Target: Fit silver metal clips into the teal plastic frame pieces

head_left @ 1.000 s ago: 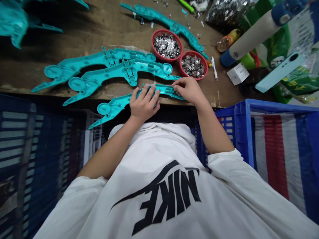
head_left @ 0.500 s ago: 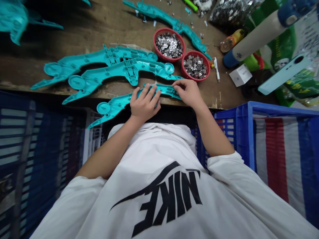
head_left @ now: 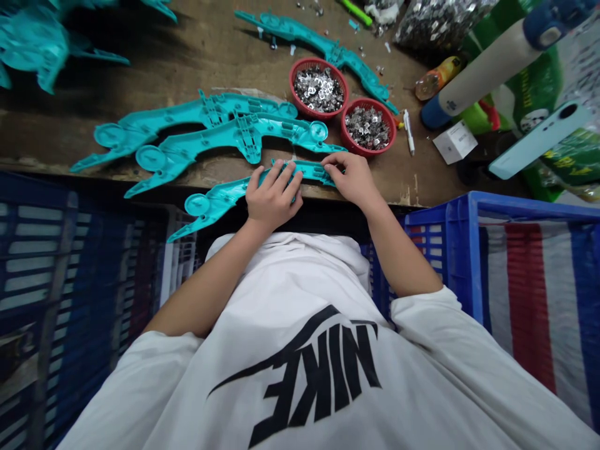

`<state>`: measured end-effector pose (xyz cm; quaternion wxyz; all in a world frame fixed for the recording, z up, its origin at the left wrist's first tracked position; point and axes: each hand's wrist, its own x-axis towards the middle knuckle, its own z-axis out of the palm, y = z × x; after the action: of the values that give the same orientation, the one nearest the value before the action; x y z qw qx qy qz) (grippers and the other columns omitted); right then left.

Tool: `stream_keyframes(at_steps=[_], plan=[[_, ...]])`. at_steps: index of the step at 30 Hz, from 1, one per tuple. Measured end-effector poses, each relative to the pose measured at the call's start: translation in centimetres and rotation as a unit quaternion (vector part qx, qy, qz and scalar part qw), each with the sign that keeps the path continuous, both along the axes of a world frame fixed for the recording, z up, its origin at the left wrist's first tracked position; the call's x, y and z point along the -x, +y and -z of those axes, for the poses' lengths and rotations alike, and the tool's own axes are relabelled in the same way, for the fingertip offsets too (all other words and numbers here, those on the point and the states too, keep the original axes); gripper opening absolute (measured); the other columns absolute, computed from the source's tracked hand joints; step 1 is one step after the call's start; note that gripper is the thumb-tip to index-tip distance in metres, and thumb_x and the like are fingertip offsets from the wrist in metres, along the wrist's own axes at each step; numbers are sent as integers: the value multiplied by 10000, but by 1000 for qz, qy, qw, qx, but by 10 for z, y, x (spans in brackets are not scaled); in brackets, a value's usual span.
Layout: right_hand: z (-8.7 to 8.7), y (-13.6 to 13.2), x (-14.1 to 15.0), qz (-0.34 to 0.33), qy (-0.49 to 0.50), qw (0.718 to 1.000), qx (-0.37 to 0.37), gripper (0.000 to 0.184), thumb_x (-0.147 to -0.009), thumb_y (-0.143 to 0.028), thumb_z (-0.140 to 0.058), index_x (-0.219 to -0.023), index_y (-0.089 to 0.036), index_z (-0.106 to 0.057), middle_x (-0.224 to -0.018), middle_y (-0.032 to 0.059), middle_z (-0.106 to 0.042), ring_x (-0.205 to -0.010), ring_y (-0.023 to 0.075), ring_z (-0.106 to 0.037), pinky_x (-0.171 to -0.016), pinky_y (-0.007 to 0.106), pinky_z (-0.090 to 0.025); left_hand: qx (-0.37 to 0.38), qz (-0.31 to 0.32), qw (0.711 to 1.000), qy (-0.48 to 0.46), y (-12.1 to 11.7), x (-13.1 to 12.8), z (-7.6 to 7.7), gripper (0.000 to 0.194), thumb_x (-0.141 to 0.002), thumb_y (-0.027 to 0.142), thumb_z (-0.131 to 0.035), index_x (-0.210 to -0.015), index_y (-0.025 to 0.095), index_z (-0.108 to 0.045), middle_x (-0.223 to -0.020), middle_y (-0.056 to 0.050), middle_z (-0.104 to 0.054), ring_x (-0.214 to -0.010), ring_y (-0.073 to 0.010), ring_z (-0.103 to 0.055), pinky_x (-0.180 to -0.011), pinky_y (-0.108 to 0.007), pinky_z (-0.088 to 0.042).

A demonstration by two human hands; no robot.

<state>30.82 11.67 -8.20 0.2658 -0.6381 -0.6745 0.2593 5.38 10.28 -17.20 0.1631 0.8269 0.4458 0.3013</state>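
Observation:
A long teal plastic part (head_left: 220,194) lies along the table's near edge, its left end jutting past the edge. My left hand (head_left: 274,195) rests over its middle, fingers spread across the top and thumb on the near side, holding it down. At the part's right end, my right hand (head_left: 351,178) has thumb and forefinger pinched together against it. Whatever sits between those fingertips is too small or hidden to make out. Just beyond, a second teal part (head_left: 201,144) and a third teal part (head_left: 164,122) lie side by side.
Two red baskets of small metal clips, one (head_left: 319,89) behind the other (head_left: 368,127), stand beyond my right hand. Another teal part (head_left: 300,37) lies behind them. A white pen (head_left: 409,132), small white box (head_left: 454,142), bottle (head_left: 487,69) and phone (head_left: 539,140) are rightward. Blue crates (head_left: 462,250) flank me.
The view has shifted slightly. My right fingertips have slid a little leftward along the part's right end. My left hand keeps its place on the part.

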Motion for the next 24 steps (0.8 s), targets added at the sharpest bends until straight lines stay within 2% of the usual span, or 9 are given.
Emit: stream_keyframes(at_steps=[5, 10, 16, 21, 24], plan=[[2, -4, 3, -12, -43, 998, -33, 269, -1097, -128, -710, -1227, -229, -923, -1305, 133, -931, -1230, 333, -862, -1207, 474, -655, -3, -4, 1000, 2, -1, -1, 0, 533, -1213, 418, -571, -1648, 284, -847, -1824, -183, -697, -1776, -482, -629, -1488, -820, -400], [2, -7, 5, -49, -93, 993, -50, 186, -1113, -142, -737, -1137, -219, -905, -1263, 159, -932, -1227, 366, -859, -1174, 486, -634, -28, -13, 1000, 6, -1, 0, 3, 515, -1198, 418, -600, -1620, 290, -864, -1785, -174, -739, -1736, -461, -679, -1461, -764, -453], [4, -9, 3, -49, -103, 992, -50, 184, -1116, -153, -720, -1131, -230, -886, -1241, 157, -921, -1177, 355, -837, -1153, 484, -638, -40, -9, 999, 13, 1, 2, 5, 501, -1189, 409, -619, -1606, 304, -877, -1773, -165, -748, -1721, -457, -694, -1442, -751, -481], [4, -18, 5, -75, -153, 984, -54, 270, -1159, -146, -617, -1165, -218, -877, -1229, 183, -884, -1195, 373, -820, -1093, 480, -629, -31, -6, 999, 9, 2, 3, 4, 489, -1202, 407, -605, -1591, 312, -885, -1764, -167, -752, -1723, -465, -689, -1444, -778, -472], [0, -28, 9, -79, -192, 976, -63, 311, -1173, -158, -582, -1186, -192, -892, -1243, 219, -862, -1206, 400, -797, -1105, 517, -628, -22, 0, 1000, 0, 2, 3, 4, 481, -1193, 395, -614, -1584, 327, -887, -1758, -160, -763, -1725, -463, -687, -1461, -781, -454]])
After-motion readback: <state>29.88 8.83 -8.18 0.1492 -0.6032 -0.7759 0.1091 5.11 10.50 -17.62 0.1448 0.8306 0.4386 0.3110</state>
